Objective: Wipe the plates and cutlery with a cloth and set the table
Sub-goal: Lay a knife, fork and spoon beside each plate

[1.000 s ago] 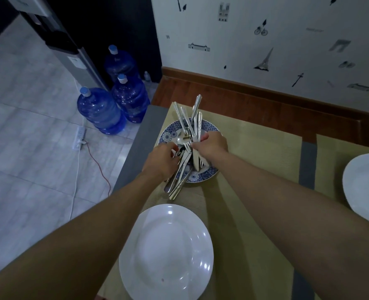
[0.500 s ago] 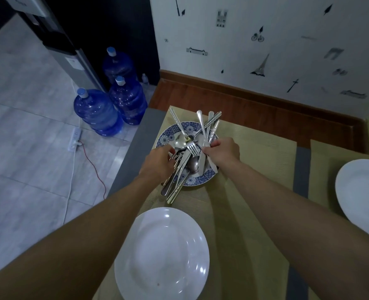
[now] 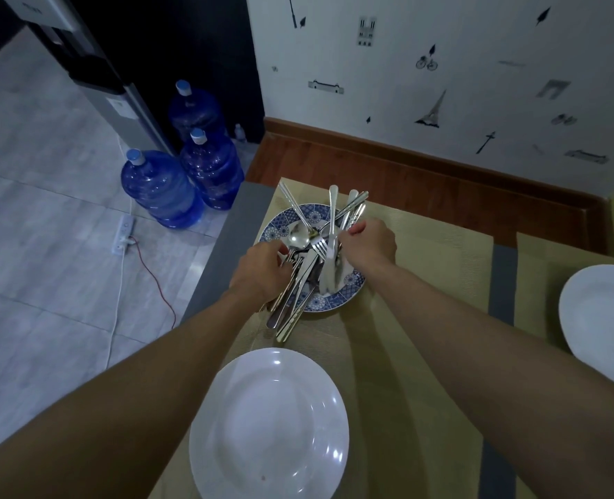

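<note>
A blue patterned plate point(image 3: 348, 282) at the far left of the table carries a pile of metal cutlery point(image 3: 314, 246): forks, spoons and knives lying crossed. My left hand point(image 3: 262, 271) curls round several handles at the plate's near left rim. My right hand point(image 3: 370, 243) pinches the handles fanned out at the plate's far right. A white plate point(image 3: 269, 426) lies on the beige placemat point(image 3: 424, 282) close to me. Another white plate point(image 3: 600, 318) sits at the right edge. No cloth is in view.
The table's left edge point(image 3: 222, 246) drops to a tiled floor. Three blue water jugs point(image 3: 161, 190) stand there beside a dispenser point(image 3: 93, 66), with a power strip point(image 3: 123, 234) and red cord. A wooden ledge and a papered wall point(image 3: 442, 84) close the far side.
My right hand has shifted right along the pile, and the handles it holds have fanned out towards the far right. My left hand stays on the handles at the near rim.
</note>
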`<state>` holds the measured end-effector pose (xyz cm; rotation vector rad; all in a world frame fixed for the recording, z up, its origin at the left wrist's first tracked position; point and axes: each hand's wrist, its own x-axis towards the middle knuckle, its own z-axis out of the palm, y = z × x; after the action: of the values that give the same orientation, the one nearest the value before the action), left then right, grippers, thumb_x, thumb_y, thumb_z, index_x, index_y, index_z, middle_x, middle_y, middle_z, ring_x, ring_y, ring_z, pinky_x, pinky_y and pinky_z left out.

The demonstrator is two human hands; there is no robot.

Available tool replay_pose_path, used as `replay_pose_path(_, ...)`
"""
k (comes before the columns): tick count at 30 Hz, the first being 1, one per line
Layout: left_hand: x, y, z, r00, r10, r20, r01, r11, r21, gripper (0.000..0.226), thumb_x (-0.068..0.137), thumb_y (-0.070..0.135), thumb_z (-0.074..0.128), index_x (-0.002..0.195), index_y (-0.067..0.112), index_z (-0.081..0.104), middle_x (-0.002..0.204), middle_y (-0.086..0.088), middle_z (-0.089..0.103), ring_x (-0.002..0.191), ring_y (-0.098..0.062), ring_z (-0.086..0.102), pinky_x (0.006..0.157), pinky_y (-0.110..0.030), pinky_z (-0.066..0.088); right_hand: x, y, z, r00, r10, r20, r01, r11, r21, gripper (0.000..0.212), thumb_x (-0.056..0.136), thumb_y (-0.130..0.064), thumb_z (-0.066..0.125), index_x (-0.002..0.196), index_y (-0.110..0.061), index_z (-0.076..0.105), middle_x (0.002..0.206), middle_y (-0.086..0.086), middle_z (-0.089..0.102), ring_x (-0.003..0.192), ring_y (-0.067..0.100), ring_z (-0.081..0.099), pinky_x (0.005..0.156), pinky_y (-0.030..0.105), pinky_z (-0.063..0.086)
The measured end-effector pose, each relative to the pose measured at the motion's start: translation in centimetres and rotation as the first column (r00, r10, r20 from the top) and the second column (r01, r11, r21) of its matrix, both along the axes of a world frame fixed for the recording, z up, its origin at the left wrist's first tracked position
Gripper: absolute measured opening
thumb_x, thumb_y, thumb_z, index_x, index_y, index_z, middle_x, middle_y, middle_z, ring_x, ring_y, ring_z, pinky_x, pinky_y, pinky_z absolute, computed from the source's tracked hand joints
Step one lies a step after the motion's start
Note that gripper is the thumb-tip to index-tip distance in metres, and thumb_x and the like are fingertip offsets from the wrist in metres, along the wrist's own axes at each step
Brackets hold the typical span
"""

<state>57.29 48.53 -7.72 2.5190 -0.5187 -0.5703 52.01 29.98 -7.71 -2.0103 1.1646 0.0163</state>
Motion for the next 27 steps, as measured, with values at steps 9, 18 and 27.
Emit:
replay_pose_path(9,2.7,-2.4,-0.1,0.994,0.106,-0.032,-0.108,0.993,-0.045,0.026,0.091,0.030,0.066,0.112,0.015,0.067,0.097,-0.005,0.070,0.089,-0.024,0.066,0.088,-0.044,0.057,3.2,-2.0,0.5,0.985,-0.171,0.014,0.171,0.985,-0.020,0.036,0.088,-0.043,0.075,0.112,-0.019,0.064,0.107,0.002,0.068,0.096,0.025,0.065,0.082,0.037,0.055)
replay_pose_path(18,4.6,-5.9,-0.5,0.940,0.297,-0.169,-0.315,0.945,-0.092,0.018,0.086,0.034,0.072,0.083,0.016,0.073,0.082,-0.005,0.072,0.080,-0.024,0.069,0.082,-0.043,0.060,4.6,-2.2,0.1,0.984,-0.168,0.062,0.169,0.986,-0.008,0.014,0.085,-0.037,0.078,0.096,-0.028,0.074,0.093,-0.003,0.073,0.084,0.020,0.067,0.072,0.030,0.053)
replay_pose_path(27,4.7,-7.7,-0.4,0.846,0.391,-0.361,-0.475,0.861,-0.181,0.010,0.083,0.027,0.079,0.082,0.017,0.076,0.085,-0.006,0.075,0.080,-0.022,0.073,0.081,-0.039,0.061,4.2,-2.6,0.0,0.957,-0.176,0.230,0.163,0.984,0.074,0.011,0.092,-0.028,0.075,0.096,-0.022,0.066,0.086,-0.010,0.066,0.087,0.017,0.068,0.082,0.041,0.059)
